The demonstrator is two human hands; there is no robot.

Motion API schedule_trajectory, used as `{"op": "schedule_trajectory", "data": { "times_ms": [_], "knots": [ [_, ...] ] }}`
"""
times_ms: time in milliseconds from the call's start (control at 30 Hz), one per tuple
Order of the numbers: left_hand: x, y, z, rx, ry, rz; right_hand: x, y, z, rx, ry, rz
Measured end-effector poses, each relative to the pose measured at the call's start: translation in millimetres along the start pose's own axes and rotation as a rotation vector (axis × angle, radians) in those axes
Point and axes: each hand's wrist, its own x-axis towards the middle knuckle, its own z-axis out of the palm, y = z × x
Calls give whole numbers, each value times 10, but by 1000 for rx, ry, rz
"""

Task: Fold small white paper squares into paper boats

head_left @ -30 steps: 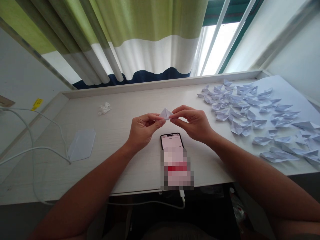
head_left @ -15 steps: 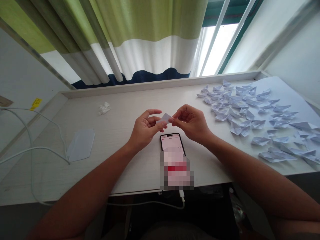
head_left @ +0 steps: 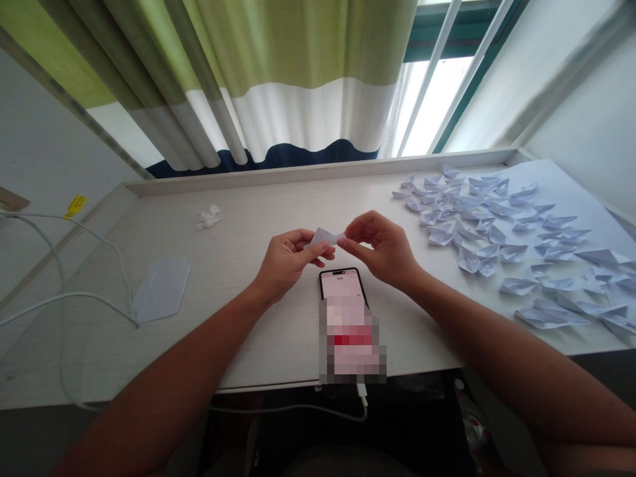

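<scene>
Paper pinched between two hands

Head view: small folded paper (head_left: pixel 325 236) is held up over the desk (head_left: pixel 238 218), just beyond the phone (head_left: pixel 342 283); its long axis runs left to right between the hands; left hand (head_left: pixel 288 262) pinches its left end with thumb and forefinger; right hand (head_left: pixel 385 248) pinches the right tip, equally near; paper boats (head_left: pixel 497 225) lie well off to the right.

A pale table (head_left: pixel 258 218) stood cluttered.
On it lay a phone (head_left: pixel 342 283), paper stack (head_left: pixel 161 288), crumpled scrap (head_left: pixel 209 216), many folded boats (head_left: pixel 477 225).
</scene>
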Motion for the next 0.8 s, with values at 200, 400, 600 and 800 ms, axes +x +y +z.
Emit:
{"op": "schedule_trajectory", "data": {
  "times_ms": [200,400,600,800],
  "knots": [
    [0,-19,1,-86,-14,-45,-12,-45,-1,-171,-6,-130],
    [8,-23,6,-31,-51,9,0,-34,-9,-176,-25,-143],
    [2,-43,24,57,-30,148,0,-40,-18,-177,-50,-152],
    [3,-80,23,74,12,157,-2,-38,-7,-141,-131,-82]
  ]
}}
